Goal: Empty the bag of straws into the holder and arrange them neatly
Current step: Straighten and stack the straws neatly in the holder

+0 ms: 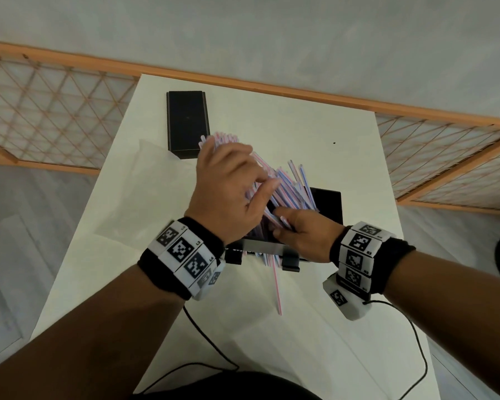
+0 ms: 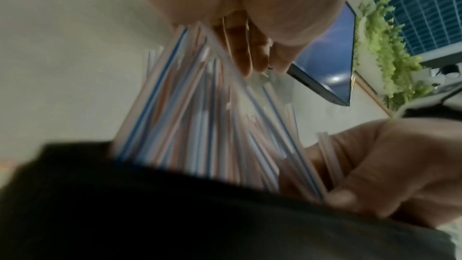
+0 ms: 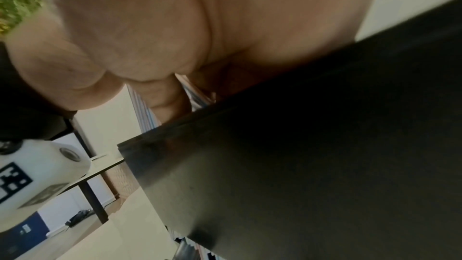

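Observation:
A black straw holder (image 1: 328, 204) stands mid-table, with a splayed bundle of red- and blue-striped straws (image 1: 289, 189) leaning out of its open top. My left hand (image 1: 251, 183) grips the upper part of the bundle, fingers curled round it. My right hand (image 1: 283, 223) sits at the holder's near rim and pinches a few straws low down. The left wrist view shows the straws (image 2: 187, 116) fanning out of the holder (image 2: 175, 215), with the right hand (image 2: 387, 165) beside them. The empty clear bag (image 1: 145, 192) lies flat to the left.
A black box (image 1: 186, 122) lies at the table's far left. One loose straw (image 1: 277, 287) lies on the white table (image 1: 358, 157) in front of the holder, and several straw ends poke out at its base. Black cables (image 1: 214, 359) trail across the near edge.

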{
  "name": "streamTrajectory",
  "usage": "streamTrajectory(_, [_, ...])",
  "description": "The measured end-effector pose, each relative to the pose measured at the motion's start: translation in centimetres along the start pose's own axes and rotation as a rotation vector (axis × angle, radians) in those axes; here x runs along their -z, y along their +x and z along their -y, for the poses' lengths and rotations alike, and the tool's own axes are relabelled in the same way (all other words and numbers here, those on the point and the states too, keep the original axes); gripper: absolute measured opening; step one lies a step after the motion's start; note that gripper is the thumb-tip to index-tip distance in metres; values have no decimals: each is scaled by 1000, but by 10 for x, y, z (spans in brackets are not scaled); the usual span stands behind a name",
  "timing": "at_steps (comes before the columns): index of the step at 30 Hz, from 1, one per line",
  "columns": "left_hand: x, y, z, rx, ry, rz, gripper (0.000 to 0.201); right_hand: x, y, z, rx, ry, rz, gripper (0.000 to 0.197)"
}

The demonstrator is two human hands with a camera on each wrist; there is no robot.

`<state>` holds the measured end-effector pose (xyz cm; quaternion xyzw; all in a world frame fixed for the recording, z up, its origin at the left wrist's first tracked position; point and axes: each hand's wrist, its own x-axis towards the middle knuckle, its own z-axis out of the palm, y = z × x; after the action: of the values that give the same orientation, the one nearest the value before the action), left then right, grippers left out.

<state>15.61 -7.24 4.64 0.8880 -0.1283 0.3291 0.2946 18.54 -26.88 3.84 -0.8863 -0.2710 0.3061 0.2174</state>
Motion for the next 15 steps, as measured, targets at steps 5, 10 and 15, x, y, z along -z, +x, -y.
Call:
streamTrajectory(5, [7,-3,7,53,141,-30,22,7,-2,-1,118,-67,-83,27])
streamTrajectory(10, [6,-10,8,169,208,108,60,6,-6,-5,81,-167,34,7])
streamTrajectory(15, [4,-11,3,253,170,119,71,14,-11,-1,33,-231,106,20])
